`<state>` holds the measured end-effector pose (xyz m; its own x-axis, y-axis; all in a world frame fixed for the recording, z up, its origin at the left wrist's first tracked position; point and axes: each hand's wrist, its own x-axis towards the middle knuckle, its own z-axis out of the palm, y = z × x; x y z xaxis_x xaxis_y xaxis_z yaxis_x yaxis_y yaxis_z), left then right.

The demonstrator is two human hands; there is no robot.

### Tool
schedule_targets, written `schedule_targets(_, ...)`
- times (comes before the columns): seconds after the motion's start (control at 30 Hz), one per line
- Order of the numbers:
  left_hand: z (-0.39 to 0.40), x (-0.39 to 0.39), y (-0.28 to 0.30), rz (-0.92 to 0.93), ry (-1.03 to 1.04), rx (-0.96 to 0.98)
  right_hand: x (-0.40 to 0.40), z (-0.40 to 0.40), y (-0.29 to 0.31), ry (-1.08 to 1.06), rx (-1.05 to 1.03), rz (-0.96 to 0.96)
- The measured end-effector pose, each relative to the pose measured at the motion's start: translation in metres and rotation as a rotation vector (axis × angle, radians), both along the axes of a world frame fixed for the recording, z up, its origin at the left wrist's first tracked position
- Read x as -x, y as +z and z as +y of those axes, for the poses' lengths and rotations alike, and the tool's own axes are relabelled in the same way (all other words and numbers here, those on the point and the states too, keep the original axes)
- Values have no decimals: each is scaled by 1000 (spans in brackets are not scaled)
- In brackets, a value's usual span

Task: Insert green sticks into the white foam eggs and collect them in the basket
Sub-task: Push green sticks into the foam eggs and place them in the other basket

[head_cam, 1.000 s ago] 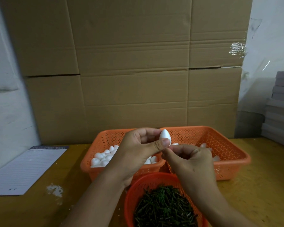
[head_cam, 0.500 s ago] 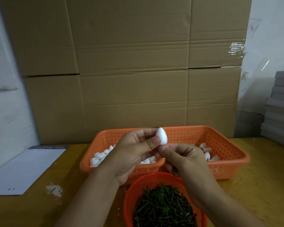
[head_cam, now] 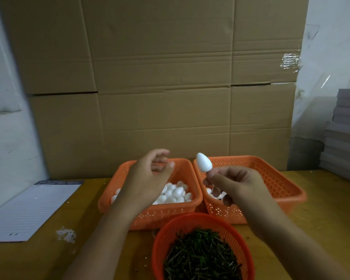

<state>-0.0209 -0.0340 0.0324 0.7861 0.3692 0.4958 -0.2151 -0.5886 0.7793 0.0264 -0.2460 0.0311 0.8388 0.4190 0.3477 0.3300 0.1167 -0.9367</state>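
My right hand [head_cam: 237, 184] pinches the lower end of a white foam egg [head_cam: 204, 162], holding it upright over the near left corner of the right orange basket [head_cam: 279, 178]; any stick in it is hidden by my fingers. My left hand [head_cam: 150, 178] hovers with fingers apart and nothing in it over the left orange basket [head_cam: 146, 215], which is filled with plain white foam eggs [head_cam: 175, 195]. A few eggs [head_cam: 215, 194] lie in the right basket. A round orange bowl [head_cam: 245, 245] in front holds a heap of green sticks [head_cam: 202, 257].
A tall wall of cardboard boxes [head_cam: 160, 87] stands right behind the baskets. A lined paper sheet [head_cam: 28, 211] lies at the left on the wooden table [head_cam: 321, 219]. White crumbs [head_cam: 66, 235] sit near it. Grey stacked sheets [head_cam: 346, 134] rise at the right edge.
My left hand has let go of the egg and swung left over the left basket. The right hand now holds the egg alone and has moved it right, over the right basket.
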Motion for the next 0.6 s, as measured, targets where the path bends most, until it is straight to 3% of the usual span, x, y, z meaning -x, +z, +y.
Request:
schedule_targets(0.07,19,-3,-8,79,145,-224,-14,-14,7,-97,72,-49)
schedule_targets(0.2,46,-1,-21,379,219,-468,-41,-38,10,-355,238,-178)
schedule_targets(0.43,42,0,-28,612,82,-528,-83,-48,-20,-611,804,-299)
schedule_targets(0.6,32,-1,-29,639,18,-536,-88,-46,-35,-690,918,-307)
